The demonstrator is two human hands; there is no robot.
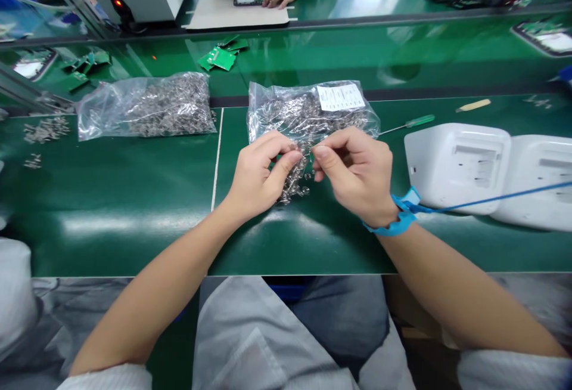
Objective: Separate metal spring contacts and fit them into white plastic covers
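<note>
Lying on the green tabletop (268,247), a loose pile of small metal parts (294,186) is between the two hands, close beside the left hand (263,169), which covers some of it. The right hand (357,172) is on the other side. Both hands are bent inward, with thumb and index finger brought near to each other at the tips; I cannot tell if either one grips a part, because it is too small. The right wrist wears a blue strap (397,217). Just beyond the hands, a labelled clear plastic bag (259,104) contains many similar metal parts. A second clear bag (105,110), farther left, is also filled with them.
</note>
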